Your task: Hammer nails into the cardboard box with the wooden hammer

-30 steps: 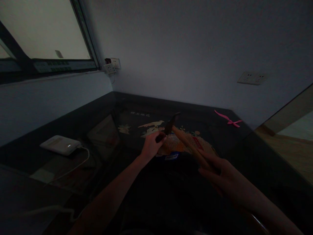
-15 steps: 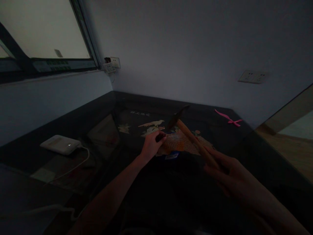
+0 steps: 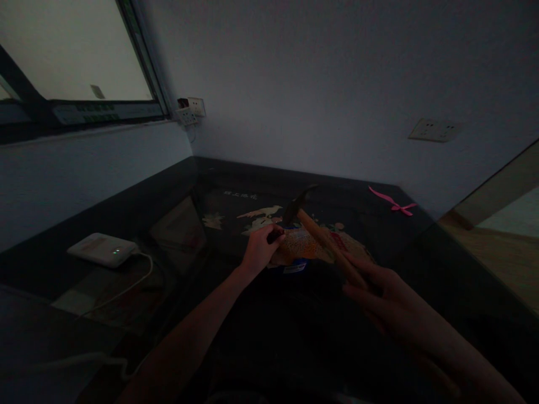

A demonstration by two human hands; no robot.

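My right hand (image 3: pixel 387 297) is wrapped round the wooden handle of a claw hammer (image 3: pixel 314 229). The hammer's dark head hangs just above and right of the fingertips of my left hand (image 3: pixel 261 246). Those fingers are closed in a pinch at the left end of a speckled tan-and-orange piece (image 3: pixel 301 242), which lies on the dark table under the hammer. What they pinch is too small and dark to make out. A blue label (image 3: pixel 297 266) with a pale patch shows at the piece's near edge, and a red patch shows behind the handle.
A white power bank (image 3: pixel 103 248) with a white cable lies on the dark table (image 3: pixel 236 174) at the left. At the far right is a pink ribbon (image 3: pixel 396 205). Pale bird and flower pictures (image 3: pixel 261 212) decorate the tabletop. Walls with sockets (image 3: pixel 433 130) stand behind.
My right hand and the hammer have moved a little left, bringing the head nearer my left fingertips and uncovering more of the red patch. My left hand has stayed almost in place.
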